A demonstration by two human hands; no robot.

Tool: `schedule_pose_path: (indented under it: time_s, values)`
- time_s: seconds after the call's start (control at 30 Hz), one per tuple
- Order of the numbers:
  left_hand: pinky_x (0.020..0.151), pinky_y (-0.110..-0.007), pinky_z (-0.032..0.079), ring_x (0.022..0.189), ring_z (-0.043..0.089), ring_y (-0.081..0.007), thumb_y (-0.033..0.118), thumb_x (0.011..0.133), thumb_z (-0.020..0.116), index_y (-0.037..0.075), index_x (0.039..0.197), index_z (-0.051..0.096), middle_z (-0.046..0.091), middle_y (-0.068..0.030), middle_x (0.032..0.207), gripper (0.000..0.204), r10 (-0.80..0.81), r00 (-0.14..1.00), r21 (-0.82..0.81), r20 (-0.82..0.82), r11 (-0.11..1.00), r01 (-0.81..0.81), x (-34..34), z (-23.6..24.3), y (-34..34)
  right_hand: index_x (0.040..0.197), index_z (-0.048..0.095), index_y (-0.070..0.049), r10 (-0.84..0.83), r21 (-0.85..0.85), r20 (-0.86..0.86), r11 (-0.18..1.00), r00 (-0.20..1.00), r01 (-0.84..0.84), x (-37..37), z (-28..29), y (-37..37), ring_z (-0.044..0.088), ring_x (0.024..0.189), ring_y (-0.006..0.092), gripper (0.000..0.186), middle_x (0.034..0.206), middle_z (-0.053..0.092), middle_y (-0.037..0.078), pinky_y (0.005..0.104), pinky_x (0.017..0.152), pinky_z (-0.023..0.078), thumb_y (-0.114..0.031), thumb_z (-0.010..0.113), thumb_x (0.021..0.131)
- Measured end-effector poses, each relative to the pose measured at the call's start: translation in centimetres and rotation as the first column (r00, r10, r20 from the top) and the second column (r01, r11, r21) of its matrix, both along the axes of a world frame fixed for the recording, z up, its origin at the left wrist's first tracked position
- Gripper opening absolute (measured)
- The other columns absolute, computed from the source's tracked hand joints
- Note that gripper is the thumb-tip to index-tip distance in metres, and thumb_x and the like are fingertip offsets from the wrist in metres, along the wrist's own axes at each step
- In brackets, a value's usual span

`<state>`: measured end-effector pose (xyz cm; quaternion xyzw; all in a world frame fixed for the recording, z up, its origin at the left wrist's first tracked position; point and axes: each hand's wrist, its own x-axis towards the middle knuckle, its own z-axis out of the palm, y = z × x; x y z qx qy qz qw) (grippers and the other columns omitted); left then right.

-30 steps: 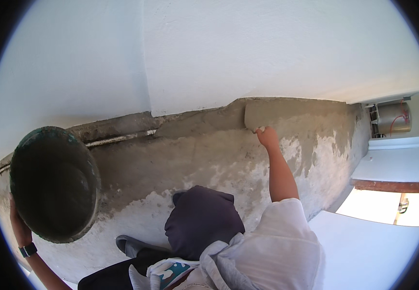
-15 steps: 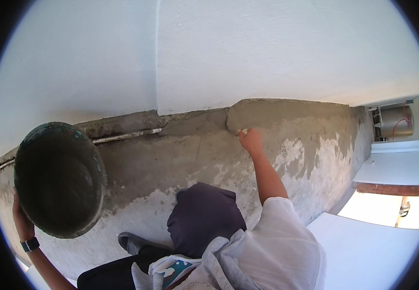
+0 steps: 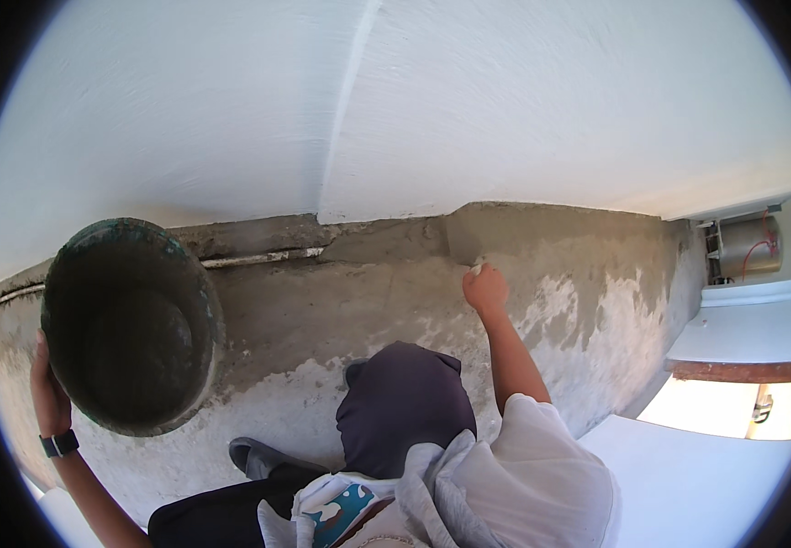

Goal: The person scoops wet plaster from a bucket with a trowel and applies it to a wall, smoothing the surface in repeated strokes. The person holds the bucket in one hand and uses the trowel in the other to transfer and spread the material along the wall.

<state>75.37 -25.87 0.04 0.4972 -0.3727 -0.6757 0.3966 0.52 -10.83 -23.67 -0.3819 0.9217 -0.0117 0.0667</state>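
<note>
My left hand (image 3: 49, 388), with a dark band on its wrist, grips the outer side of a round, cement-coated basin (image 3: 85, 301). The basin is tipped so its grey inside shows; how much mix lies in it, I cannot make out. Over on the right, my right hand (image 3: 485, 288) is closed round the pale handle of a trowel. Its grey-smeared blade (image 3: 465, 239) lies against wet mortar (image 3: 560, 228) at the foot of the white wall, and blends in with it.
A pale pipe (image 3: 263, 258) runs along a rough gap under the white wall (image 3: 505, 110). My knee (image 3: 405, 406) and a dark shoe (image 3: 254, 457) are on the patchy cement floor (image 3: 295, 397). At the far right are a metal tank (image 3: 750, 247) and a door handle (image 3: 763, 406).
The whole view has shifted slightly. The basin has moved a little right and away from me in the picture. The trowel blade has turned, showing more of its face; both grips stay closed.
</note>
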Motion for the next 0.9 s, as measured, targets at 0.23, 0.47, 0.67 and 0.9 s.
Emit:
schedule_pose_path:
  time_s: [0.23, 0.47, 0.67, 0.9]
  values:
    - [0.114, -0.035, 0.035, 0.133, 0.051, -0.0208, 0.04, 0.107, 0.05, -0.002, 0.143, 0.051, 0.056, -0.0106, 0.145, 0.056, 0.042, 0.994, -0.041, 0.101, 0.998, -0.038, -1.0, 0.2, 0.0, 0.103, 0.066, 0.005, -0.053, -0.05, 0.172, 0.997, 0.984, 0.063, 0.9, -0.9, 0.1, 0.067, 0.098, 0.0479, 0.048, 0.099, 0.07, 0.031, 0.0534, 0.087, 0.053, -0.039, 0.066, 0.085]
    - [0.112, -0.035, 0.037, 0.128, 0.055, -0.0204, 0.041, 0.106, 0.051, -0.004, 0.139, 0.055, 0.06, -0.0121, 0.14, 0.056, 0.076, 0.984, -0.04, 0.163, 0.997, -0.07, -2.0, 0.6, 0.2, 0.097, 0.068, 0.007, -0.069, -0.059, 0.23, 0.995, 0.971, 0.085, 3.5, -2.6, -2.0, 0.067, 0.098, 0.0478, 0.038, 0.099, 0.07, 0.031, 0.0524, 0.085, 0.054, -0.029, 0.064, 0.085]
    - [0.112, -0.035, 0.037, 0.129, 0.054, -0.0206, 0.043, 0.106, 0.051, -0.005, 0.14, 0.055, 0.059, -0.0122, 0.141, 0.058, 0.081, 0.98, -0.044, 0.184, 0.996, -0.074, -1.3, 0.6, 0.4, 0.094, 0.07, 0.003, -0.093, -0.023, 0.184, 0.995, 0.978, 0.099, 5.9, -3.6, -3.4, 0.07, 0.098, 0.0432, 0.024, 0.098, 0.072, 0.027, 0.0495, 0.083, 0.056, -0.018, 0.064, 0.085]
    - [0.114, -0.035, 0.036, 0.132, 0.053, -0.0211, 0.043, 0.106, 0.051, -0.005, 0.142, 0.051, 0.058, -0.0128, 0.143, 0.06, 0.092, 0.989, -0.019, 0.116, 0.996, -0.09, -1.1, 0.4, 0.3, 0.09, 0.069, 0.005, -0.005, -0.08, 0.292, 0.996, 0.956, 0.03, 9.2, -3.8, -4.2, 0.068, 0.093, 0.0465, 0.029, 0.092, 0.07, 0.03, 0.0507, 0.081, 0.055, -0.023, 0.069, 0.082]
